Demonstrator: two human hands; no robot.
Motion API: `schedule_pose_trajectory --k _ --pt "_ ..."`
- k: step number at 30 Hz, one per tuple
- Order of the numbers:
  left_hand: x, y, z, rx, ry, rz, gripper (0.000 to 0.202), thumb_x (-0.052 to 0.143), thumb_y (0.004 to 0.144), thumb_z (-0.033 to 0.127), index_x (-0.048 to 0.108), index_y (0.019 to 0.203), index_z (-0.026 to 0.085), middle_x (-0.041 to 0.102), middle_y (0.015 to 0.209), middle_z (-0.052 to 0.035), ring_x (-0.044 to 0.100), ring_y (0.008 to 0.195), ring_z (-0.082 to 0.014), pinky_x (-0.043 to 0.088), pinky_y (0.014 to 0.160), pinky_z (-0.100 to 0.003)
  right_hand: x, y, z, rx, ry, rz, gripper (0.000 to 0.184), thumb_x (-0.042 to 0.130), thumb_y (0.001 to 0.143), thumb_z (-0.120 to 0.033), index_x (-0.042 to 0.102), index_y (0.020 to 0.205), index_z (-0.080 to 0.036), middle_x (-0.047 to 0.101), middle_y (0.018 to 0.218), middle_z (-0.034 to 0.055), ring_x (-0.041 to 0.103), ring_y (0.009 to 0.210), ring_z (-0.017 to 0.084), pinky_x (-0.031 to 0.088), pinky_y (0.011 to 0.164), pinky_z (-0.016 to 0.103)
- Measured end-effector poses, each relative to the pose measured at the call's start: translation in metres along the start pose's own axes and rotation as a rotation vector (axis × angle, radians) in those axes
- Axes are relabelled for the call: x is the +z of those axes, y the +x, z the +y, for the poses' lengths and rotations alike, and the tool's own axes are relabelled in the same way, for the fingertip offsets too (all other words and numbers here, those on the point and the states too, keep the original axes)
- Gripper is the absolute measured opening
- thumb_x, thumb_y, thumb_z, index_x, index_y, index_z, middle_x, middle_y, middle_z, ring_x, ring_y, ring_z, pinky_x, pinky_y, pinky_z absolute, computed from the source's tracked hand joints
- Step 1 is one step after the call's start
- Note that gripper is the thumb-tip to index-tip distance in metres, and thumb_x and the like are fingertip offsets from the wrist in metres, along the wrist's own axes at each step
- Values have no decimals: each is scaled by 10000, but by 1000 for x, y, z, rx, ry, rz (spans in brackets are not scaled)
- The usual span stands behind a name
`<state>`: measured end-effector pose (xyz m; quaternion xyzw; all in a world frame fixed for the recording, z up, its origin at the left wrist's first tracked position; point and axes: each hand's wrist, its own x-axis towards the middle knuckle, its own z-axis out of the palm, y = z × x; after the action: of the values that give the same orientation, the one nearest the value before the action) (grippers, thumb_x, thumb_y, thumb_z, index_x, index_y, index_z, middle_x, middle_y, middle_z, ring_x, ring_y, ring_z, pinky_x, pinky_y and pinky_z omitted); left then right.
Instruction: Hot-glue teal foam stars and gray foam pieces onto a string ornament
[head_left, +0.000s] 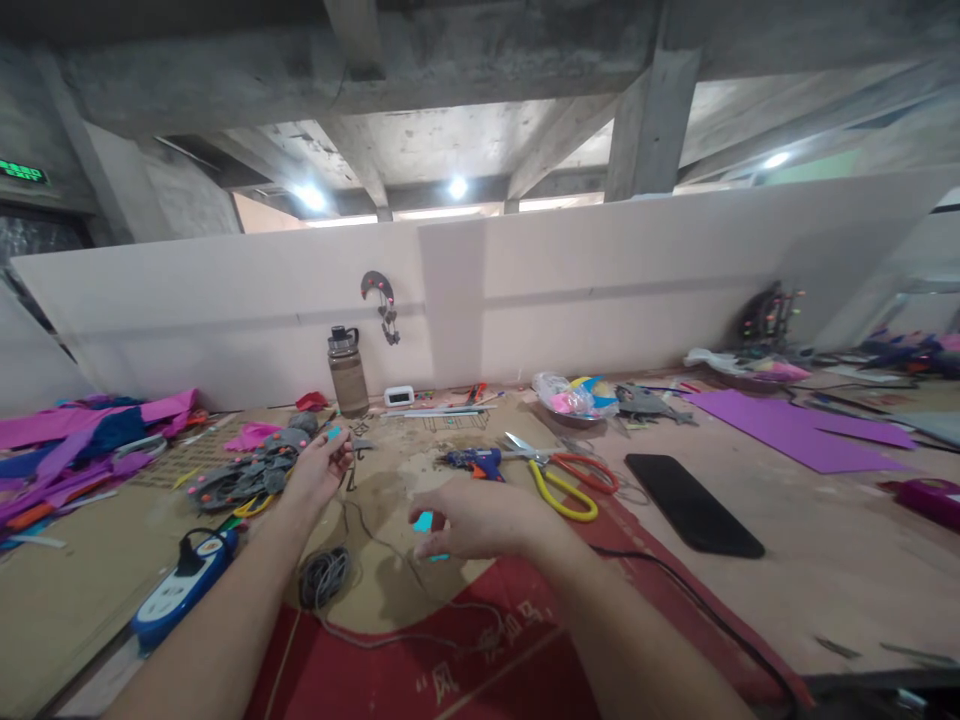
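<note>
My left hand (324, 470) is closed in a pinch, with a small turquoise piece (334, 433) showing at its fingertips. A grey felt shape with a dark cord hangs or lies just beside those fingers; which one I cannot tell. My right hand (476, 515) hovers low over the cardboard, fingers curled and thumb apart. Turquoise scraps (424, 522) show between and under its fingers, seemingly on the table. Below my left hand sits a coil of grey cord (324, 577), its loose strand trailing right. A blue glue gun (476, 461) lies beyond my right hand, beside scissors (566, 485) with yellow and orange handles.
A black phone (694, 505) and purple sheets (795, 430) lie right. A power strip (186, 588), grey felt pieces (251, 475) and colored felt (82, 450) are left. A bottle (348, 375) and a filled bowl (576, 400) stand near the white partition. A black cable crosses the right side.
</note>
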<state>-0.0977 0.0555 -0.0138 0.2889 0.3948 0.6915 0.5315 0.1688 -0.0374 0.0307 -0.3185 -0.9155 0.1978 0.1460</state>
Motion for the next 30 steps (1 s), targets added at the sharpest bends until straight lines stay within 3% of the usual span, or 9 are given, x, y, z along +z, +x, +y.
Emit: schedule_pose_trajectory --k 2,5,9,15,23,30 --pt "1 -1 -4 4 51 -20 71 575 749 34 585 735 102 576 611 -12 532 459 -55 456 422 -130 3 4 1 21 30 80 298 640 704 -408 673 939 -228 664 753 35 576 651 163 351 533 241" --pt "0 -2 -9 -2 86 -34 75 586 737 30 584 731 105 574 600 -11 528 451 -58 456 423 -135 13 15 -4 95 59 338 189 586 770 -337 666 860 -191 647 767 58 572 709 172 380 613 267" --pt "-3 -2 -13 -2 186 -125 79 644 694 50 600 734 101 591 615 -19 528 458 -64 452 425 -146 33 32 -18 -6 109 624 149 467 843 -208 605 891 -183 615 900 56 543 816 157 402 708 270" --pt "-6 0 -17 6 239 -110 160 703 636 83 612 763 118 585 598 4 521 461 -61 434 421 -136 60 44 -31 -185 150 535 160 441 847 -179 579 921 -214 616 938 37 554 855 148 413 707 244" --pt "-10 1 -19 29 284 -113 188 742 599 118 601 723 107 595 620 -9 520 475 -63 435 435 -145 55 39 -22 -30 85 457 284 361 904 -358 554 771 -196 624 776 24 511 652 129 321 548 241" --pt "-5 -2 -17 58 296 -153 211 753 594 153 598 732 119 594 626 2 524 492 -66 435 448 -148 61 41 -16 -101 116 525 120 436 841 -232 551 846 -195 593 872 31 528 771 145 412 662 249"
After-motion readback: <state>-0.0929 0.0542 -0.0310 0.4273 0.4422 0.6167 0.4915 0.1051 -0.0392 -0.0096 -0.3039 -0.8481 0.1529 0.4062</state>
